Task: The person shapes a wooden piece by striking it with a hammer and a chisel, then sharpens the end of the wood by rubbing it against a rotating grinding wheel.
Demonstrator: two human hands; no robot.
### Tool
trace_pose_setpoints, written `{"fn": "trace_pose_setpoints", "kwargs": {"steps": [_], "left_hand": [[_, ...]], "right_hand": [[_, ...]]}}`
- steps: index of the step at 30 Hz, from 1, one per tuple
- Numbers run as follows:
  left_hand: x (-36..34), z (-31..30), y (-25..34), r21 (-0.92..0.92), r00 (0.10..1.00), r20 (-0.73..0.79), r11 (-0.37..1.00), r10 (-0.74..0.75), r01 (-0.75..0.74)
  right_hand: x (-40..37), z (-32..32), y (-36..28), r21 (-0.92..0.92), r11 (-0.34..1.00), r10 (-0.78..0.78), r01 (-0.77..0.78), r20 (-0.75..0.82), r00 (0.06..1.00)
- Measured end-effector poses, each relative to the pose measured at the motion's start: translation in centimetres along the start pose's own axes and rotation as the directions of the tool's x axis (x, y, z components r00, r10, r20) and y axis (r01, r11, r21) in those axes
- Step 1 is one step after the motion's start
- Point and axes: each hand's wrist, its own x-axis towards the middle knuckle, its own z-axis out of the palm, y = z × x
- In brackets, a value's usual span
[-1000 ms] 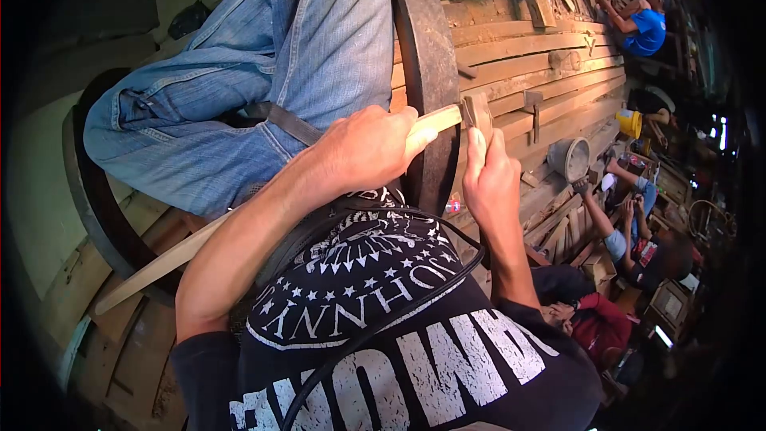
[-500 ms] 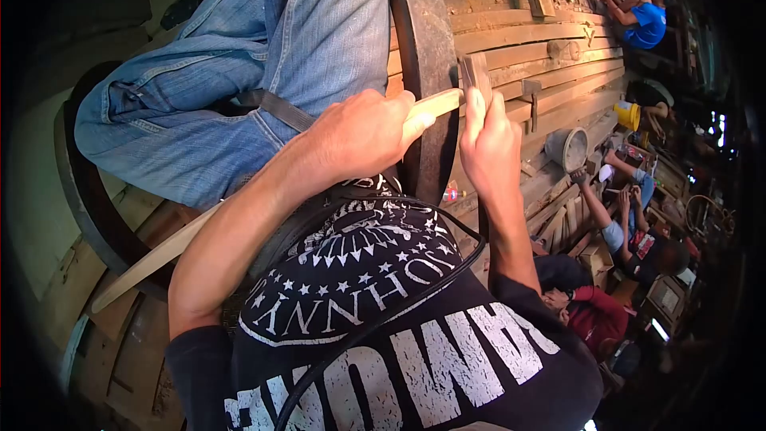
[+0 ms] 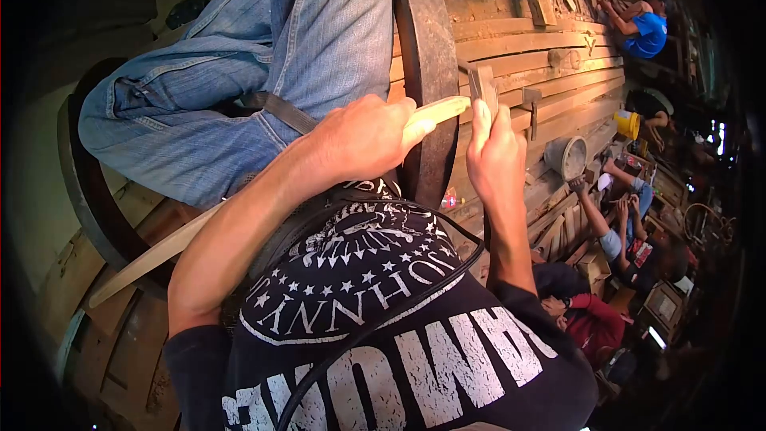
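compared to half a second ago, the flat grey-brown block (image 3: pixel 484 84) sits a bit lower in the frame, with the right hand (image 3: pixel 496 148) closed round its lower end; left hand (image 3: pixel 367 136) is apart from it, wrapped round a pale, narrow wooden strip (image 3: pixel 439 112) mid-frame, above a dark curved slab (image 3: pixel 428 56); can't tell if strip and block touch; I'd say the work's still at that strip's tip
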Motion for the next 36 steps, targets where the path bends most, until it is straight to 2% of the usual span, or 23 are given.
{"fn": "trace_pose_setpoints", "kwargs": {"steps": [4, 8, 10, 14, 17, 20, 22, 24, 26, 29, 33, 36], "left_hand": [[-0.1, 0.2, 0.0, 0.014, 1.000, 0.002, 1.000, -0.008, 0.008], [0.4, 0.7, -0.7, -0.043, 0.999, -0.029, 0.998, 0.044, -0.046], [0.0, 0.1, -0.3, -0.060, 0.999, -0.016, 0.998, 0.030, -0.031], [-0.3, -0.5, 0.6, -0.070, 1.000, 0.010, 0.997, -0.023, 0.023], [-0.2, -0.4, 0.7, -0.036, 0.999, 0.012, 0.998, -0.051, 0.052], [0.1, 0.4, -0.4, -0.026, 0.999, -0.038, 1.000, 0.014, -0.015], [0.0, 0.1, -0.1, -0.008, 1.000, -0.020, 1.000, 0.019, -0.019], [0.1, 0.1, -0.1, -0.013, 0.999, -0.026, 1.000, 0.019, -0.019], [-0.1, 0.0, 0.1, -0.012, 1.000, -0.016, 1.000, 0.021, -0.021], [-0.2, -0.1, 0.4, -0.006, 0.999, -0.019, 1.000, -0.028, 0.028], [-0.1, -0.2, 0.3, -0.025, 1.000, -0.012, 1.000, -0.009, 0.008], [0.0, 0.0, 0.0, -0.034, 1.000, -0.007, 0.999, -0.001, 0.000]], "right_hand": [[-1.1, 0.2, 0.5, 0.044, 0.999, 0.001, 0.000, -0.008, 1.000], [1.4, 0.4, 0.1, -0.042, 0.996, -0.083, 0.082, -0.037, 0.996], [0.4, 0.6, 0.5, 0.014, 0.995, -0.097, 0.098, -0.060, 0.994], [-1.2, 0.2, 0.8, 0.076, 0.997, 0.005, -0.005, 0.003, 1.000], [1.1, 0.8, 0.6, 0.010, 0.998, -0.068, 0.069, -0.059, 0.996], [1.6, 0.8, 0.4, 0.031, 0.995, -0.087, 0.090, -0.083, 0.993], [0.3, 0.0, 0.3, 0.014, 0.999, -0.042, 0.043, -0.038, 0.998], [-1.3, 0.1, 0.8, 0.077, 0.997, 0.021, -0.020, -0.013, 1.000], [-0.6, 0.6, 0.9, 0.069, 0.997, 0.029, -0.028, -0.018, 0.999], [1.9, 0.7, 0.4, 0.023, 0.998, -0.050, 0.052, -0.077, 0.996], [0.6, 0.3, 0.8, 0.015, 0.998, -0.064, 0.065, -0.065, 0.996], [-1.0, 0.2, 1.0, 0.100, 0.995, 0.026, -0.024, -0.017, 1.000]]}}
